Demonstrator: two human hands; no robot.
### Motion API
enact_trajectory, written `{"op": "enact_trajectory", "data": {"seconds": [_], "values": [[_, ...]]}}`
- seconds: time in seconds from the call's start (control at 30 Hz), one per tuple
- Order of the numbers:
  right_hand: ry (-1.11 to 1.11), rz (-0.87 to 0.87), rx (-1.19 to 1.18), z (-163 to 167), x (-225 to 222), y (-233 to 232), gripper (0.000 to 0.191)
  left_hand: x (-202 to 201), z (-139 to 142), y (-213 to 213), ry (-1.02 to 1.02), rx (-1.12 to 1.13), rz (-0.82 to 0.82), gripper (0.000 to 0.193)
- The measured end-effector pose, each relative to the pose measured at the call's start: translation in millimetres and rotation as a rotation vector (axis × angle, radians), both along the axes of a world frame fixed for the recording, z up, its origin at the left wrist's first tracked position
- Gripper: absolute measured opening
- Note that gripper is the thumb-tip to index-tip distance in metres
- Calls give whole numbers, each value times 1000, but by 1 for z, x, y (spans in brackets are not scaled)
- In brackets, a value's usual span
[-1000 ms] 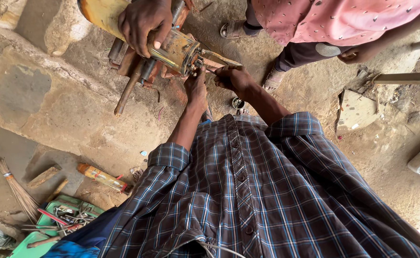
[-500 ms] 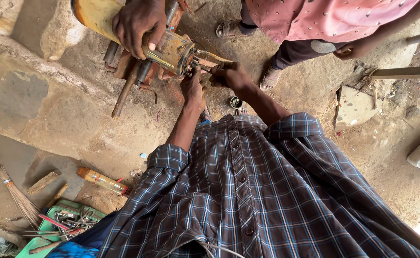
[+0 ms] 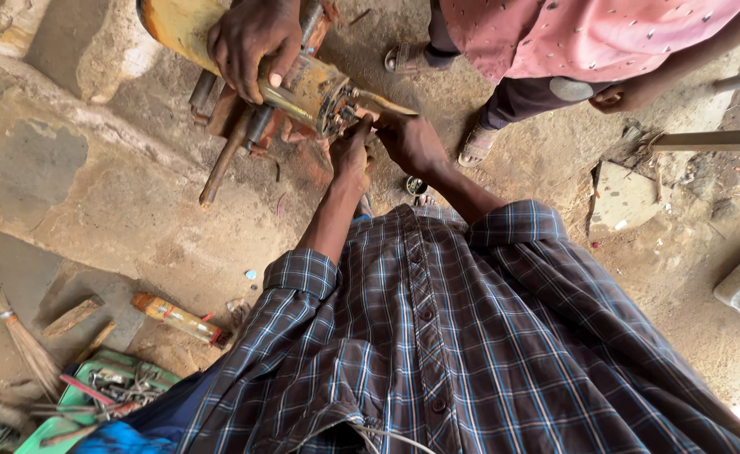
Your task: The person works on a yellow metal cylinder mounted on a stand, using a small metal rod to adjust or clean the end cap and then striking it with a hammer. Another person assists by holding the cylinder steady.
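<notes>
Work on the yellow motor unit (image 3: 303,80), propped above the ground and steadied by a co-worker's hand (image 3: 248,42), appears unfinished: left hand (image 3: 349,155) and right hand (image 3: 412,143) both pinch fittings at its exposed end.

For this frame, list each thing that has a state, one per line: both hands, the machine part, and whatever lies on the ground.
Left hand: fingers pinched at the open end of the yellow machine part.
Right hand: at the same end, touching it.
Yellow machine part: raised off the ground, gripped by another person's hand.
Metal rod: leaning under the part.
Broom: lying flat.
Green tray: on the ground, filled with tools.
</notes>
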State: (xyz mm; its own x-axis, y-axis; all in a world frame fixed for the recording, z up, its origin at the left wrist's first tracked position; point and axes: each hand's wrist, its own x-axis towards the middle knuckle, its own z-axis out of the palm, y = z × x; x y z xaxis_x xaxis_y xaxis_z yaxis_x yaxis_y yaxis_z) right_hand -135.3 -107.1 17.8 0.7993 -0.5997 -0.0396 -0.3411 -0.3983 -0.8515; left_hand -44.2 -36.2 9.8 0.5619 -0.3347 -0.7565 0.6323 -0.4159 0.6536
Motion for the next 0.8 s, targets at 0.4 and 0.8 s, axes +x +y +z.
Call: {"op": "enact_trajectory", "data": {"seconds": [0.4, 0.8], "values": [[66, -37, 314, -4, 0, -8, 9, 1, 4, 5, 137, -388, -39, 55], [201, 47, 230, 18, 5, -13, 34, 2, -3, 3, 86, -135, -26, 57]]}}
